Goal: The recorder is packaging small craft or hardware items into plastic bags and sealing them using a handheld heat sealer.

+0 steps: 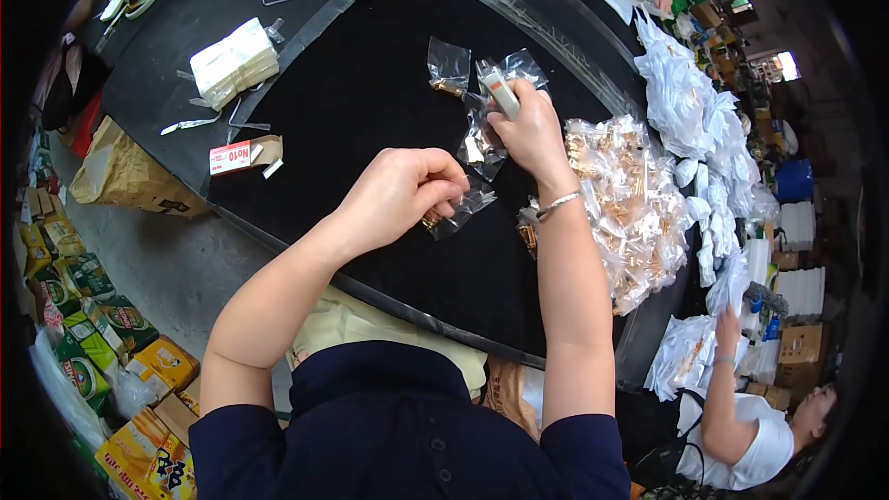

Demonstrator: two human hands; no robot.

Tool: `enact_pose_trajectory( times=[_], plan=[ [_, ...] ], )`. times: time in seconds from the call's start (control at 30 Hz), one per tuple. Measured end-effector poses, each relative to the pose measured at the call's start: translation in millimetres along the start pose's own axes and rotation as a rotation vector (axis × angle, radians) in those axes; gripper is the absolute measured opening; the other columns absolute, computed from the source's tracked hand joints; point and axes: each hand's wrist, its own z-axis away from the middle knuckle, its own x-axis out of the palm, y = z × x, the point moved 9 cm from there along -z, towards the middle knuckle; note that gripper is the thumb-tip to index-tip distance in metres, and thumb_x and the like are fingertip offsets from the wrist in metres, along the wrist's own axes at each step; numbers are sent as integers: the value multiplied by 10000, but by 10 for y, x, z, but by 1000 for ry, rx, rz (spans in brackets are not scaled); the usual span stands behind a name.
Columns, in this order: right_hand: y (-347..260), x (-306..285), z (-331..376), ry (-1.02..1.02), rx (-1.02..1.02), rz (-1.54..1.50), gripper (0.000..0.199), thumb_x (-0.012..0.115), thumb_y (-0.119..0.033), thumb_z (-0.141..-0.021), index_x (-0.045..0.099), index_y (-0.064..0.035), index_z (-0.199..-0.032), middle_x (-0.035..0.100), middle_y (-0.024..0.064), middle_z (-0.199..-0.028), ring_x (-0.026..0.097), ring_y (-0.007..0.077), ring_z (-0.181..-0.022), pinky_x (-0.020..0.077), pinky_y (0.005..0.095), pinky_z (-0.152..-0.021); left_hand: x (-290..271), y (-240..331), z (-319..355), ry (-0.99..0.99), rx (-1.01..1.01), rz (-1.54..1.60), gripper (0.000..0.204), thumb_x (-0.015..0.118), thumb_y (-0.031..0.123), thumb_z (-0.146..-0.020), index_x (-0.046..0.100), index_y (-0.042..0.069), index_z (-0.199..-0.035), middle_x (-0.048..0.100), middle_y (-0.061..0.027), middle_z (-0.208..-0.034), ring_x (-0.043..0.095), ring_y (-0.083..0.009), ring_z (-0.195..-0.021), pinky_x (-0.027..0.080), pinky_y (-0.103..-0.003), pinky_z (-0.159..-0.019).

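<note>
Left hand (400, 193) nearest, fingers curled tight, pinching small clear bag (460, 210) with brass parts over black counter (352, 102), near its front edge. Right hand (532, 134) just beyond, fingers closed round white stapler-like tool (500, 91), touching another clear bag (482, 143). Heap of filled clear bags (630, 204) just right of that wrist. Stack of white packets (234, 62) well apart, far left. Small red-and-white box (231, 156) left of the hands.

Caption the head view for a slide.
Left hand pinches a small clear plastic bag; right hand holds a white stapler.
</note>
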Motion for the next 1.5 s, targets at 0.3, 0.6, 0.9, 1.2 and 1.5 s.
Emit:
enact_pose_trajectory(
  times=[0.3,0.6,0.9,1.2,1.5],
  plan=[
    [-442,-260,258,-142,32,-335,276,738,-99,-787,597,-31,-1014,671,168,-946,603,377,-951,495,443,-836,-123,316,-142,358,620,-598,71,689,42,-865,722,11,-921,668,-162,-1097,686,-245,-849,546,-324,-750],
    [-330,-58,-200,15,-222,129,208,732,-75,-813,609,-21,-972,665,108,-847,652,211,-783,515,333,-719,-207,-69,-302,249,174,11,70,712,19,-840,730,27,-907,693,-95,-896,682,-222,-819,548,-309,-744],
    [-719,-139,-34,-254,-17,-361,209,751,-98,-806,620,-19,-949,689,96,-850,673,197,-779,521,324,-712,-383,463,14,585,724,-621,84,665,-54,-858,718,-4,-901,689,-89,-913,683,-164,-768,546,-262,-709],
    [-235,311,-887,-2,-98,158,326,780,-137,-767,582,-18,-997,687,174,-912,681,370,-882,529,446,-756,-420,180,-270,435,341,-221,50,670,-26,-865,713,-22,-890,699,-100,-857,679,-171,-752,541,-278,-702],
    [-737,20,-229,-21,-276,-219,351,752,-207,-826,605,-71,-1115,692,203,-985,682,390,-972,519,470,-863,-489,287,-45,438,400,-655,523,726,36,-840,560,95,-1332,535,-144,-1420,428,-337,-1351,498,-381,-928]
  ],
)
